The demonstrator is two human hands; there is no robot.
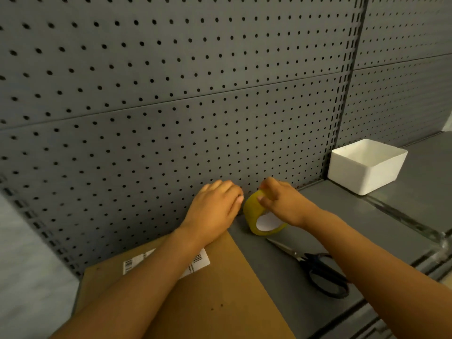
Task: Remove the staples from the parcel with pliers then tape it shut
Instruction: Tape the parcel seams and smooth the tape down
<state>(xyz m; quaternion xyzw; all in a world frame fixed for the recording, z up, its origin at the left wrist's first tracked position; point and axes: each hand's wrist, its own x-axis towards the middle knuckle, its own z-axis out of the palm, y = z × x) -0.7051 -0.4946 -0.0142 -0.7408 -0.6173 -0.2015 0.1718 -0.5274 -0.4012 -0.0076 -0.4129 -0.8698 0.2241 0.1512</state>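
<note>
The right hand [281, 204] is pinching the yellow tape roll [259, 216], standing on edge just beyond the parcel's [220, 289] far corner, against the pegboard [171, 94]. The left hand [215, 206] is hovering beside it, fingers loosely curled. Scissors [315, 267] are lying right of the parcel, blades pointing toward the roll.

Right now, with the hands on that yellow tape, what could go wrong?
The right hand grips the tape roll while the left hand reaches for its edge. The loose end may be hard to find, and a pulled strip could twist and stick to itself. The scissors lie right under the right forearm, so a dropped arm might bump them. No pliers are in view, and I cannot tell whether staples remain in the parcel.
</note>
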